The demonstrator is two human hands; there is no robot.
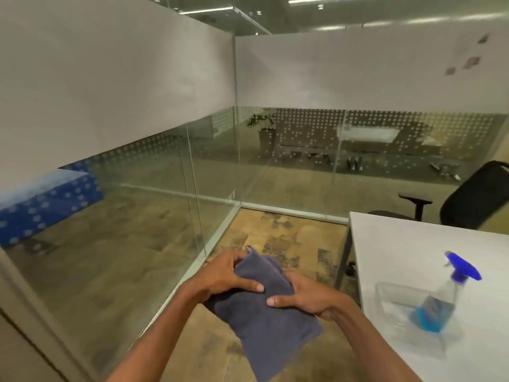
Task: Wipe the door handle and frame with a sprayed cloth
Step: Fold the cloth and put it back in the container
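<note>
A dark grey-purple cloth (264,323) hangs in front of me, low in the middle of the head view. My left hand (228,274) grips its upper left part, thumb lying across the fabric. My right hand (305,296) grips its right edge, thumb on top. A clear spray bottle (438,301) with a blue trigger head and blue liquid stands on the white table (413,249) to my right, untouched. No door handle shows; a pale frame post (30,312) runs down the lower left corner.
Glass partition walls (165,194) with a frosted upper band and dot pattern enclose the corner ahead and to the left. A black office chair (473,197) stands behind the table. The floor (275,238) is patterned carpet.
</note>
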